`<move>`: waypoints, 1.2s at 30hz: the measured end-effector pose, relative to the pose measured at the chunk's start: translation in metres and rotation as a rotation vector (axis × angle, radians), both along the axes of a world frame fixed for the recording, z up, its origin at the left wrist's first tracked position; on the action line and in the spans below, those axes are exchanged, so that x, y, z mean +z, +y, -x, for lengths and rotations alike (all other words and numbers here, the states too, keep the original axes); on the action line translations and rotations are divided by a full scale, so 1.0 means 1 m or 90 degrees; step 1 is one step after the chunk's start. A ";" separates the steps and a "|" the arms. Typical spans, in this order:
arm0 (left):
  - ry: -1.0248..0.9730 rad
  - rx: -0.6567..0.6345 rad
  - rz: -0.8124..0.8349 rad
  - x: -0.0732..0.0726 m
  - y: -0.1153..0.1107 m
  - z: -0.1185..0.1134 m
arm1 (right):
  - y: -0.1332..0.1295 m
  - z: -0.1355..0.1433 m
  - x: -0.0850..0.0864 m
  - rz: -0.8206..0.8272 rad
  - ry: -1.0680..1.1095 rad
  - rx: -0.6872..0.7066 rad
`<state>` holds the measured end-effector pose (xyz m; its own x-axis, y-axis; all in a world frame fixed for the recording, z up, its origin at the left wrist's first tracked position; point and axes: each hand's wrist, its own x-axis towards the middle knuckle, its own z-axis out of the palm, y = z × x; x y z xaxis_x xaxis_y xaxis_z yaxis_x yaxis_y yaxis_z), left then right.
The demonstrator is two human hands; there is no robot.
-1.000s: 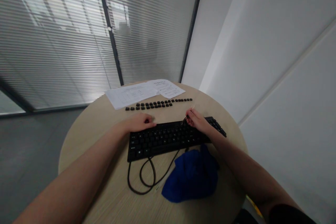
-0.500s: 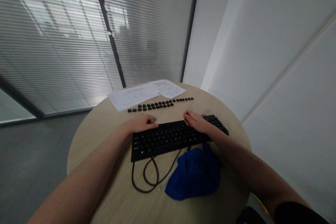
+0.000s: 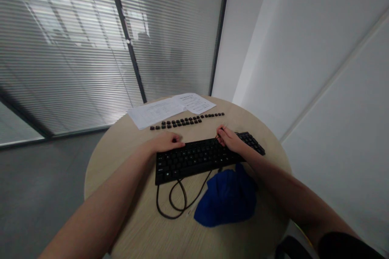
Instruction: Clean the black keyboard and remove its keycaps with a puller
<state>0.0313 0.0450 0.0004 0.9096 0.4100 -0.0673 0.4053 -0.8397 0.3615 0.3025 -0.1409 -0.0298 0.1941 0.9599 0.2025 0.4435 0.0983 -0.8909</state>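
Observation:
A black keyboard (image 3: 188, 158) lies slightly slanted on the round wooden table. My left hand (image 3: 167, 141) rests at its upper left edge, thumb along the edge and fingers curled; whether anything is inside them is hidden. Over the right part of the keys, my right hand (image 3: 227, 137) pinches a thin, dark, pointed tool (image 3: 216, 137), its tip down near the keys. Beyond the keyboard, several loose black keycaps (image 3: 182, 123) are lined up in rows.
White printed sheets (image 3: 158, 111) lie at the far side of the table (image 3: 103, 166). A crumpled blue cloth (image 3: 227, 198) and the looped black cable (image 3: 170, 217) are in front of the keyboard. A white wall stands to the right.
My right hand has shifted slightly right with the tool, whose tip shows more clearly. The view has moved a little, so the keyboard and cloth appear slightly displaced.

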 end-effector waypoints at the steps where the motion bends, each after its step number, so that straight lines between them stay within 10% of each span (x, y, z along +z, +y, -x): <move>1: 0.004 0.002 -0.001 0.000 0.000 0.000 | 0.000 0.000 0.000 0.003 0.025 -0.002; 27: -0.004 -0.009 0.000 0.000 -0.002 0.000 | -0.011 0.010 0.007 -0.047 -0.273 0.037; 36: 0.012 -0.004 -0.004 0.002 -0.003 0.001 | -0.007 0.008 -0.012 -0.066 -0.075 -0.032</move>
